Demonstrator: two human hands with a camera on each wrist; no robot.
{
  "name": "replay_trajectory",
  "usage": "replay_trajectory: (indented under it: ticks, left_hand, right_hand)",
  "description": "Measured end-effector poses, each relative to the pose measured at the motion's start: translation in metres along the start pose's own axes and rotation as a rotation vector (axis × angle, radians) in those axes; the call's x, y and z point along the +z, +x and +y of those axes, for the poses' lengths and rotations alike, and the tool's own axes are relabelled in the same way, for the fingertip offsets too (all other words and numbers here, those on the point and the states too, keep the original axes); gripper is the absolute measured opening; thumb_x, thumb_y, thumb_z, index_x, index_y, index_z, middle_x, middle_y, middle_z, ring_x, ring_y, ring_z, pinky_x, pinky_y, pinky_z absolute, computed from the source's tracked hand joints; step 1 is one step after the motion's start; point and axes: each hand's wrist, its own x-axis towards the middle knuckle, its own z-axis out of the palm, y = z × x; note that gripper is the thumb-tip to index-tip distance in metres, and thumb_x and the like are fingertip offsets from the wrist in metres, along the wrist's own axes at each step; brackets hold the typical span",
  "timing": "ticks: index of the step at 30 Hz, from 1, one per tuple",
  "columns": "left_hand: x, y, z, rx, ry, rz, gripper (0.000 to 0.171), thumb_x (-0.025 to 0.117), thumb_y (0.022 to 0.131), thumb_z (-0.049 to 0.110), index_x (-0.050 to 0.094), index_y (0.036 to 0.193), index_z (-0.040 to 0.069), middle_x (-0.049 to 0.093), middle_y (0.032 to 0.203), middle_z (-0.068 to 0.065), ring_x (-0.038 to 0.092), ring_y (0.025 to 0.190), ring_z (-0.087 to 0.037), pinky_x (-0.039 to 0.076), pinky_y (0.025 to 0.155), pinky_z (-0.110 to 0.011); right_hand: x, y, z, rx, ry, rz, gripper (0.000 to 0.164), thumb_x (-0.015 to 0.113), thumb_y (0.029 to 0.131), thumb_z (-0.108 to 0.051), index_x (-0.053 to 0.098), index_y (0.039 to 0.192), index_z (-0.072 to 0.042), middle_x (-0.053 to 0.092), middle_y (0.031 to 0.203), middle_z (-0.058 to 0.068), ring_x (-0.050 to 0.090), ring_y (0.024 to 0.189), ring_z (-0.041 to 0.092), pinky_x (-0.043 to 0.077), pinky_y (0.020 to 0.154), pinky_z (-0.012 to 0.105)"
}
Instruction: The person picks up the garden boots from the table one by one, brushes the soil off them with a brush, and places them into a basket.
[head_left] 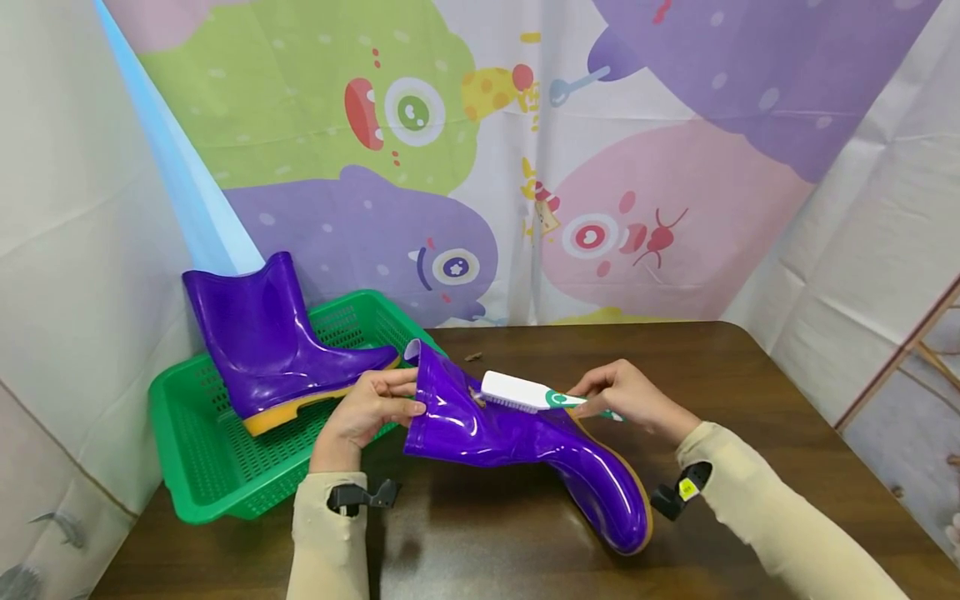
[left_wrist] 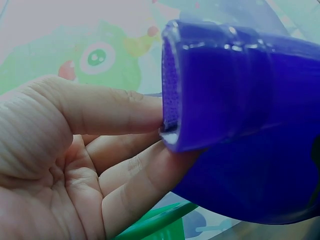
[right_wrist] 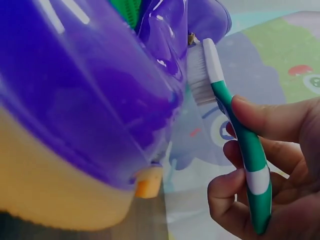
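A shiny purple rain boot [head_left: 517, 437] with a yellow sole lies on its side, its toe toward the front right. My left hand [head_left: 372, 408] pinches the rim of its shaft; in the left wrist view the thumb [left_wrist: 120, 110] is at the opening and fingers are beneath. My right hand [head_left: 626, 396] grips the green and white handle of a scrub brush [head_left: 517, 390]. The bristles [right_wrist: 201, 75] face the boot's shaft, beside a small brown smear of dirt [head_left: 477, 397]. Whether they press on the surface is hard to tell.
A second purple boot [head_left: 258, 342] leans in a green plastic basket [head_left: 202, 504] at the left. Brown crumbs [head_left: 473, 357] lie on the dark wooden table [head_left: 480, 533] behind the brush. A cartoon-printed cloth [head_left: 517, 250] hangs at the back.
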Motion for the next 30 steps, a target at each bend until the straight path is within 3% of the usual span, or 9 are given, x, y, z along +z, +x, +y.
replay_trajectory:
  ticks: [3,9,17,20,25,30]
  left_hand:
    - [0.0,0.0,0.0,0.009,-0.005,-0.013,0.051,0.061,0.082,-0.017,0.071,0.123,0.011,0.075,0.097,0.0,0.07,0.07,-0.01,0.057,0.06,-0.026]
    - [0.0,0.0,0.0,0.004,-0.001,-0.003,0.051,0.062,0.082,-0.017,0.069,0.126,0.009,0.075,0.097,0.001,0.069,0.068,-0.009,0.057,0.06,-0.025]
    - [0.001,0.002,-0.002,0.012,-0.018,-0.029,0.054,0.06,0.083,-0.018,0.074,0.118,0.021,0.075,0.098,-0.001,0.071,0.071,-0.012,0.058,0.061,-0.027]
    - [0.001,0.003,-0.002,0.012,-0.022,-0.035,0.055,0.059,0.083,-0.019,0.075,0.117,0.022,0.075,0.098,-0.001,0.072,0.073,-0.013,0.058,0.062,-0.027]
    - [0.002,0.003,-0.002,0.01,-0.023,-0.035,0.054,0.059,0.084,-0.019,0.074,0.119,0.019,0.075,0.099,0.0,0.072,0.073,-0.012,0.058,0.062,-0.028]
    - [0.002,0.003,-0.001,0.008,-0.026,-0.028,0.054,0.059,0.084,-0.019,0.073,0.121,0.017,0.075,0.099,0.0,0.072,0.073,-0.013,0.059,0.062,-0.027]
  right_hand:
    - [-0.005,-0.002,-0.001,-0.004,-0.058,0.016,0.017,0.082,0.072,-0.003,0.078,0.088,0.001,0.069,0.072,0.003,0.054,0.063,0.011,0.044,0.056,0.023]
    - [-0.016,-0.008,-0.004,0.025,-0.138,0.061,0.017,0.08,0.074,-0.005,0.078,0.091,0.0,0.07,0.074,0.002,0.049,0.059,0.012,0.038,0.048,0.025]
    - [-0.023,-0.009,-0.006,0.031,-0.116,0.112,0.021,0.082,0.074,-0.005,0.077,0.093,0.002,0.067,0.072,0.002,0.053,0.063,0.014,0.041,0.054,0.025]
    - [-0.023,-0.008,-0.005,0.033,-0.039,0.107,0.022,0.081,0.076,-0.005,0.076,0.095,0.004,0.065,0.071,0.003,0.052,0.062,0.014,0.039,0.053,0.024]
    - [-0.016,-0.007,-0.005,0.073,0.19,0.075,0.024,0.076,0.078,0.0,0.071,0.099,0.012,0.064,0.071,0.003,0.054,0.061,0.012,0.045,0.053,0.023]
    - [-0.003,-0.007,-0.009,0.15,0.408,0.014,0.013,0.07,0.081,0.003,0.075,0.09,-0.004,0.062,0.072,0.001,0.056,0.062,0.011,0.053,0.057,0.028]
